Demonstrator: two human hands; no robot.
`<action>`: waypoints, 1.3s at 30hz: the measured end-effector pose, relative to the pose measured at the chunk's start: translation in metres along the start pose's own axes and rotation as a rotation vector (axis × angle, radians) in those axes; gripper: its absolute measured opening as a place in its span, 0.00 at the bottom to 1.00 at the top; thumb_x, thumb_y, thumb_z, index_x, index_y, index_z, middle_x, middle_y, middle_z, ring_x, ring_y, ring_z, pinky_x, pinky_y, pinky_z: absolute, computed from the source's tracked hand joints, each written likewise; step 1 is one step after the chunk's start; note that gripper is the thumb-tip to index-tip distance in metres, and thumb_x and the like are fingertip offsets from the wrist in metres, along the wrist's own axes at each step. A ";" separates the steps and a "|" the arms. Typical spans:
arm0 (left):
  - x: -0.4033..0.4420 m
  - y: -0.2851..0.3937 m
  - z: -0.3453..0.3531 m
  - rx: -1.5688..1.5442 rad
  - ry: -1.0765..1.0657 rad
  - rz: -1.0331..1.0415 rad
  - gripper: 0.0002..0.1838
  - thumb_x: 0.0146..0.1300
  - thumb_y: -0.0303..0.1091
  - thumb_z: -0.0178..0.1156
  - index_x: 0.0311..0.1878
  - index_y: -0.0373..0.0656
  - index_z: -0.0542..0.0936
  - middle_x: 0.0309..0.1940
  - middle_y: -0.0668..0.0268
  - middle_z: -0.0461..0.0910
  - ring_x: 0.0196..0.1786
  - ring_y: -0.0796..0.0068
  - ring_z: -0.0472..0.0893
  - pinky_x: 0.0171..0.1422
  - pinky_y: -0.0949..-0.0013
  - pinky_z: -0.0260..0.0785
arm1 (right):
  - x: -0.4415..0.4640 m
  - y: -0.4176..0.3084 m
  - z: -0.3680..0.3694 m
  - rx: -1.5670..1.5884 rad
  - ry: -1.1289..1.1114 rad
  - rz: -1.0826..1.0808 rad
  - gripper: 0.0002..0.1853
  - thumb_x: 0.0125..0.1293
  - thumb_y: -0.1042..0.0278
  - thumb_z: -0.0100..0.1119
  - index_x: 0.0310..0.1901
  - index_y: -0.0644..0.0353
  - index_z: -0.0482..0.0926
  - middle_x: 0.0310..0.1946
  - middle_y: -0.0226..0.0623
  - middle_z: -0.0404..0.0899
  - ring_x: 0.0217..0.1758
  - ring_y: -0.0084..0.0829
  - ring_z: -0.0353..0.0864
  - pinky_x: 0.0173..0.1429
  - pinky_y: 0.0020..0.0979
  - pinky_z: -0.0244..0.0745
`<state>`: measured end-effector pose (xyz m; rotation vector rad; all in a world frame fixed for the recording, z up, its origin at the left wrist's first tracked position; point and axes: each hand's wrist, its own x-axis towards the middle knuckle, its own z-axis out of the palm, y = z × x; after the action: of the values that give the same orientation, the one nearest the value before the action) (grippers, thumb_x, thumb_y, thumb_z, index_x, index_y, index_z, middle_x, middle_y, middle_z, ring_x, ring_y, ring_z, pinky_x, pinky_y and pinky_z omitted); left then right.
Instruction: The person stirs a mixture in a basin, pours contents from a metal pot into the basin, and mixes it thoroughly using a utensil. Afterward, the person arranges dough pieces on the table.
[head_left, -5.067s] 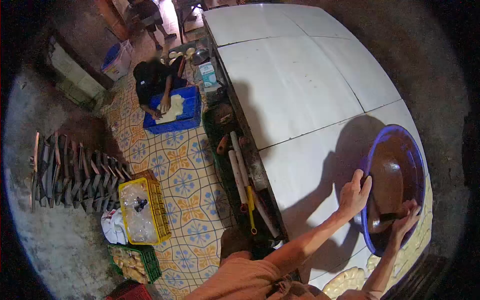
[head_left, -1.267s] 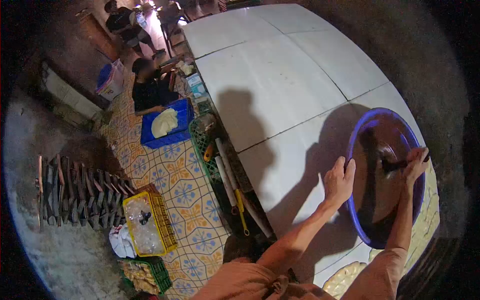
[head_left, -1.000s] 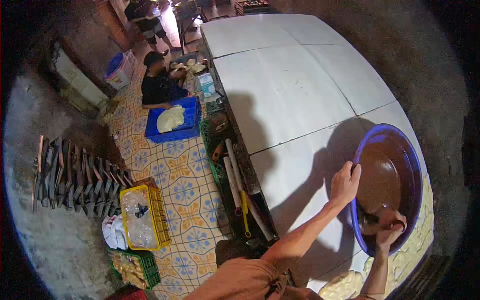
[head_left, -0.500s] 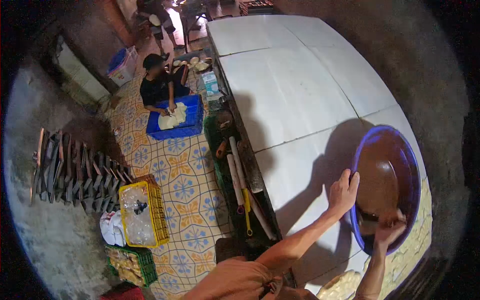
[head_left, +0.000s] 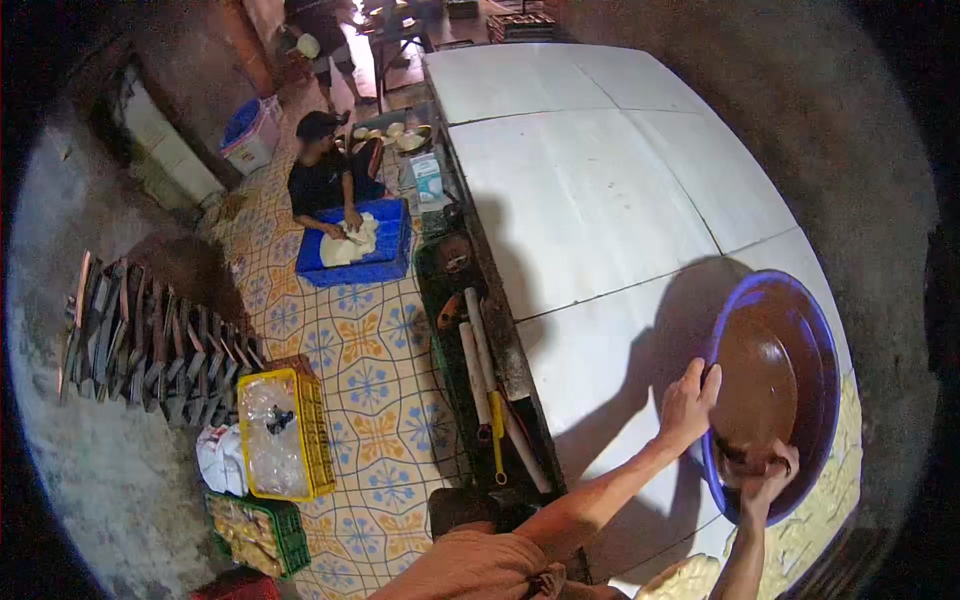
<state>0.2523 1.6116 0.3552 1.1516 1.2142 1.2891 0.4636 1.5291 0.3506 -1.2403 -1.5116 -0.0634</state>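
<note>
A purple-blue basin (head_left: 826, 420) stands tilted on the white tiled table, with a smooth, shiny brown mass (head_left: 752, 370) inside. My left hand (head_left: 688, 402) grips the near-left rim, thumb and fingers closed over it. Down in the lower part of the basin is my right hand (head_left: 768, 478), its fingers curled at the bottom edge of the brown mass. Whatever those fingers hold, if anything, cannot be made out. Pale flattened dough (head_left: 835, 480) lies beside and below the basin, and another pale piece (head_left: 685, 580) is near my right forearm.
The white tiled table (head_left: 590, 190) stretches away ahead. Rolling pins (head_left: 478, 370) and a yellow tool (head_left: 498, 440) lie in a trough along its left side. On the patterned floor, a person works dough in a blue crate (head_left: 360, 270). A yellow crate (head_left: 318, 440) and green crate (head_left: 292, 540) stand left.
My right hand has shifted slightly within the basin and shows more clearly now. The left hand keeps its hold on the rim. The whole view has moved a little.
</note>
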 end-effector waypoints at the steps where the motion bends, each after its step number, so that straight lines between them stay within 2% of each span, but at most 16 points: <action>1: -0.001 -0.001 0.002 0.009 0.024 0.017 0.14 0.67 0.42 0.51 0.37 0.38 0.69 0.23 0.46 0.73 0.32 0.41 0.76 0.34 0.48 0.63 | 0.015 0.018 0.010 0.107 0.032 0.165 0.25 0.71 0.46 0.40 0.25 0.58 0.67 0.16 0.28 0.60 0.19 0.21 0.61 0.26 0.25 0.58; 4: 0.000 -0.007 0.003 0.061 0.075 0.073 0.15 0.66 0.42 0.52 0.40 0.36 0.71 0.24 0.45 0.73 0.32 0.43 0.76 0.34 0.50 0.65 | 0.099 0.059 0.045 0.146 0.330 0.461 0.25 0.70 0.45 0.43 0.24 0.59 0.67 0.16 0.26 0.59 0.19 0.20 0.58 0.24 0.25 0.54; 6: -0.001 0.000 0.000 0.017 0.039 0.038 0.14 0.67 0.42 0.51 0.37 0.40 0.69 0.22 0.46 0.74 0.31 0.41 0.75 0.33 0.46 0.63 | 0.133 0.065 0.047 -0.100 0.395 0.210 0.23 0.69 0.46 0.48 0.24 0.57 0.66 0.17 0.25 0.60 0.19 0.18 0.57 0.22 0.24 0.51; 10: -0.001 -0.006 -0.001 0.106 0.033 0.094 0.14 0.67 0.44 0.51 0.38 0.40 0.69 0.24 0.45 0.75 0.31 0.41 0.76 0.33 0.45 0.64 | 0.089 0.044 0.011 0.036 0.355 0.494 0.22 0.68 0.47 0.49 0.27 0.59 0.70 0.21 0.26 0.65 0.21 0.17 0.59 0.24 0.23 0.55; 12: 0.000 -0.008 0.008 0.064 0.153 0.122 0.14 0.67 0.43 0.50 0.36 0.41 0.68 0.23 0.46 0.75 0.30 0.39 0.76 0.32 0.44 0.63 | 0.038 0.011 0.006 0.034 0.283 0.445 0.22 0.69 0.47 0.49 0.29 0.61 0.71 0.23 0.28 0.67 0.23 0.19 0.61 0.26 0.24 0.57; 15: 0.000 0.007 -0.006 -0.058 -0.011 -0.035 0.15 0.67 0.44 0.50 0.34 0.41 0.69 0.23 0.47 0.76 0.30 0.39 0.76 0.32 0.46 0.64 | 0.005 -0.030 0.030 0.069 0.089 0.205 0.25 0.69 0.47 0.47 0.33 0.67 0.72 0.26 0.34 0.70 0.27 0.26 0.65 0.31 0.29 0.61; 20: -0.002 -0.002 0.002 0.033 0.088 0.044 0.15 0.66 0.41 0.53 0.36 0.36 0.70 0.27 0.47 0.76 0.34 0.44 0.78 0.37 0.54 0.66 | 0.135 0.036 0.086 0.040 0.280 0.539 0.30 0.69 0.46 0.45 0.40 0.77 0.74 0.32 0.43 0.75 0.35 0.38 0.71 0.41 0.36 0.67; 23: -0.001 0.005 -0.004 0.034 -0.015 -0.039 0.15 0.66 0.41 0.52 0.38 0.35 0.70 0.26 0.45 0.75 0.34 0.42 0.77 0.38 0.51 0.66 | 0.167 0.074 0.051 0.135 0.487 0.572 0.24 0.69 0.46 0.48 0.31 0.63 0.71 0.27 0.34 0.70 0.22 0.25 0.62 0.27 0.32 0.63; 27: -0.001 0.000 0.000 -0.011 0.055 0.088 0.14 0.67 0.41 0.51 0.40 0.38 0.69 0.19 0.48 0.73 0.28 0.42 0.76 0.32 0.48 0.65 | 0.095 -0.001 0.000 -0.120 0.414 0.511 0.13 0.67 0.56 0.47 0.35 0.57 0.66 0.29 0.31 0.66 0.28 0.24 0.65 0.35 0.29 0.66; 29: 0.001 0.000 0.001 -0.016 0.058 0.045 0.13 0.67 0.40 0.52 0.41 0.38 0.69 0.20 0.48 0.73 0.27 0.44 0.76 0.31 0.50 0.64 | 0.033 -0.020 -0.008 -0.173 0.355 0.247 0.25 0.68 0.39 0.42 0.26 0.54 0.66 0.22 0.25 0.62 0.23 0.20 0.60 0.29 0.22 0.61; 31: -0.001 -0.006 0.002 -0.063 0.000 -0.009 0.14 0.67 0.40 0.51 0.42 0.36 0.71 0.22 0.48 0.73 0.27 0.47 0.77 0.32 0.53 0.64 | 0.016 -0.047 0.015 -0.054 0.122 0.108 0.25 0.68 0.38 0.41 0.26 0.53 0.64 0.19 0.25 0.59 0.21 0.19 0.57 0.27 0.23 0.57; 32: 0.000 -0.009 0.005 0.001 0.103 0.108 0.13 0.67 0.38 0.51 0.38 0.36 0.71 0.20 0.52 0.72 0.23 0.55 0.75 0.29 0.56 0.63 | 0.029 -0.055 0.035 0.105 0.072 0.190 0.25 0.69 0.38 0.40 0.26 0.53 0.63 0.18 0.24 0.58 0.20 0.19 0.56 0.25 0.24 0.55; 33: 0.001 0.002 -0.002 -0.017 -0.013 -0.053 0.12 0.67 0.37 0.51 0.35 0.37 0.70 0.20 0.54 0.71 0.23 0.61 0.74 0.29 0.59 0.63 | 0.060 -0.061 0.058 0.387 0.090 0.357 0.25 0.69 0.38 0.40 0.26 0.52 0.62 0.17 0.24 0.57 0.18 0.19 0.54 0.24 0.24 0.53; 35: 0.002 -0.003 -0.001 -0.002 0.040 0.080 0.12 0.67 0.39 0.51 0.35 0.38 0.68 0.20 0.48 0.74 0.28 0.42 0.77 0.28 0.48 0.63 | 0.127 -0.054 0.086 0.792 0.244 0.510 0.25 0.69 0.38 0.39 0.26 0.52 0.60 0.14 0.24 0.54 0.16 0.19 0.52 0.22 0.25 0.48; 36: 0.000 0.001 -0.003 -0.021 0.010 0.038 0.13 0.67 0.38 0.51 0.34 0.37 0.69 0.20 0.53 0.71 0.23 0.62 0.75 0.29 0.60 0.63 | 0.145 -0.034 0.086 0.548 0.406 0.511 0.24 0.70 0.39 0.39 0.28 0.53 0.61 0.15 0.24 0.55 0.17 0.19 0.52 0.22 0.24 0.49; 39: 0.000 0.001 -0.003 0.022 -0.022 -0.046 0.13 0.66 0.38 0.52 0.34 0.36 0.69 0.21 0.52 0.72 0.24 0.60 0.75 0.30 0.59 0.64 | 0.137 0.021 0.046 0.018 0.449 0.418 0.23 0.71 0.43 0.39 0.34 0.59 0.66 0.19 0.24 0.59 0.20 0.19 0.56 0.25 0.24 0.53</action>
<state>0.2492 1.6118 0.3555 1.1444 1.2341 1.2285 0.4710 1.6550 0.4237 -1.3945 -0.8509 -0.0477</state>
